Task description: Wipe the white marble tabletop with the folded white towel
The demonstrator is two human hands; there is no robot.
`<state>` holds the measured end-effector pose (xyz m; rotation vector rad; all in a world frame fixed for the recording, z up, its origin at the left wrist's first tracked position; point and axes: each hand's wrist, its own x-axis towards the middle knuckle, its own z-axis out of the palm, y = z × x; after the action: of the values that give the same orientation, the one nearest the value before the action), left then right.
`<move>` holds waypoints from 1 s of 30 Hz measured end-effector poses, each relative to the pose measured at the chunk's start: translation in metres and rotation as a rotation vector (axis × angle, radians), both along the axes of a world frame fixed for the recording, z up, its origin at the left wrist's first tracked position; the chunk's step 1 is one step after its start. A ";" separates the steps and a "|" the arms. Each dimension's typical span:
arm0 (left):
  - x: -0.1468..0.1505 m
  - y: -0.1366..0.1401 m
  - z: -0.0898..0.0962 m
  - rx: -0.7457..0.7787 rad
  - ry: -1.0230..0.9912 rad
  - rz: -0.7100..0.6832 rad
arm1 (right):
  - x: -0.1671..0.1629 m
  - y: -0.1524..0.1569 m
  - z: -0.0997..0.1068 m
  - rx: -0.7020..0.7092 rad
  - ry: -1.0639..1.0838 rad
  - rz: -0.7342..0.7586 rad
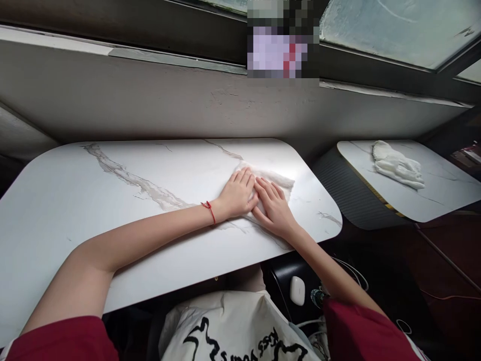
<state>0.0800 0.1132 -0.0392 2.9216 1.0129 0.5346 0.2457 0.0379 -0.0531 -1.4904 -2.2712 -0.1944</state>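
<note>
My left fingers (pixel 245 176), right fingers (pixel 267 189) flat, slightly spread on white cloth (pixel 287 185), right side of counter (pixel 75 200); lopsided push could bunch it, tbh.

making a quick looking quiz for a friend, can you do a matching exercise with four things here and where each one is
Things
1. thin red cord bracelet
2. bunched-up, thick white cloth
3. flat, spread-out white cloth
4. small white rounded case

Places
A. under the left hand and right hand
B. on a glossy black surface
C. around the left wrist
D. on the separate white marbled table at the right

Pairs: 1-C, 2-D, 3-A, 4-B
</note>
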 end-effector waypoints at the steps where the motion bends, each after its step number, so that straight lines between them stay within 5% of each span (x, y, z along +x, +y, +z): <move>1: 0.003 -0.010 0.000 -0.002 0.010 -0.028 | 0.002 -0.014 0.000 0.017 -0.001 -0.018; 7: 0.012 -0.054 0.005 -0.005 0.091 -0.151 | -0.001 -0.076 0.001 0.035 -0.005 -0.137; 12: 0.017 -0.062 0.005 0.012 0.134 -0.122 | 0.001 -0.078 0.005 0.040 0.011 -0.114; 20: 0.021 -0.029 0.001 0.006 0.024 -0.123 | 0.020 -0.035 0.008 -0.023 -0.003 -0.011; 30: 0.037 0.048 0.004 -0.028 -0.029 0.003 | 0.042 0.059 0.007 -0.104 0.009 0.018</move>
<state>0.1171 0.1611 -0.0355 2.8804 1.0133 0.5563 0.2874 0.0969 -0.0461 -1.5176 -2.3184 -0.0647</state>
